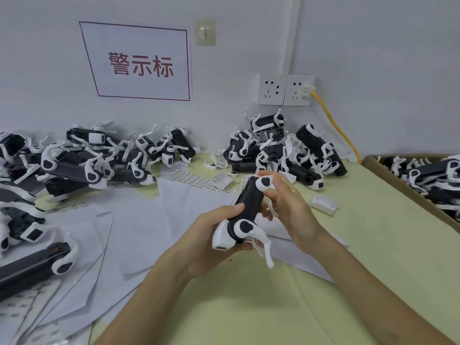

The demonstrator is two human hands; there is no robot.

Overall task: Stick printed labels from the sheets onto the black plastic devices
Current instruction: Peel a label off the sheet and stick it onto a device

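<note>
A black plastic device (249,202) with white end pieces and white curved arms is held above the middle of the table. My left hand (211,242) grips its lower end, thumb on the black body. My right hand (288,207) is at its upper right side, fingers curled against the body below the white cap; I cannot tell whether a label is under them. A label sheet (196,180) with rows of small printed labels lies on the table behind the device. More sheets (22,310) lie at the lower left.
Piles of black-and-white devices lie at the left (74,160) and back centre (286,150). A cardboard box (403,188) with more devices stands at the right. Blank backing sheets (139,220) cover the left half of the yellow-green table (361,240). A yellow cable (336,125) hangs from wall sockets.
</note>
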